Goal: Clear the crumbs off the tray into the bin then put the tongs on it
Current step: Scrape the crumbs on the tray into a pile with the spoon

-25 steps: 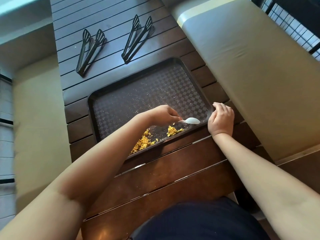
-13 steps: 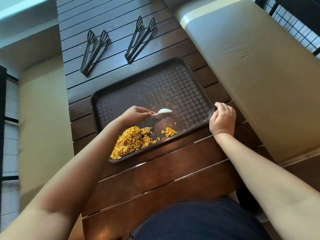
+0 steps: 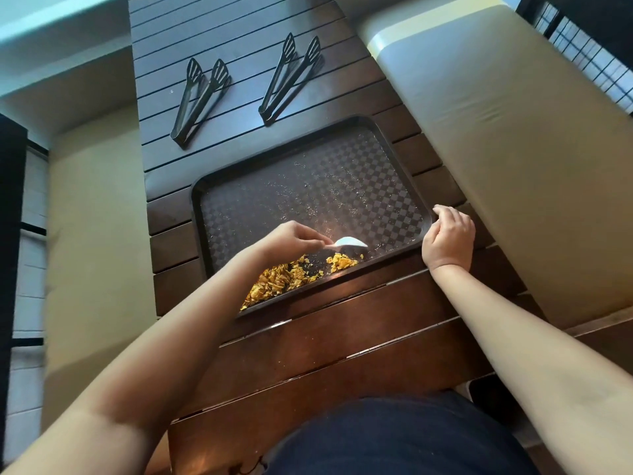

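Pinching a white spoon [image 3: 349,242], left hand [image 3: 291,240] just above the crumbs [image 3: 284,281] — right hand [image 3: 448,236] gripping the tray [image 3: 239,214] rim.

A long table of dark brown wooden slats [image 3: 239,138] fills the middle of the view. A beige cushioned bench [image 3: 513,159] runs along its right side, and a second beige cushion [image 3: 96,234] lies along its left side. Behind the right bench stands a black metal grille [image 3: 589,53].
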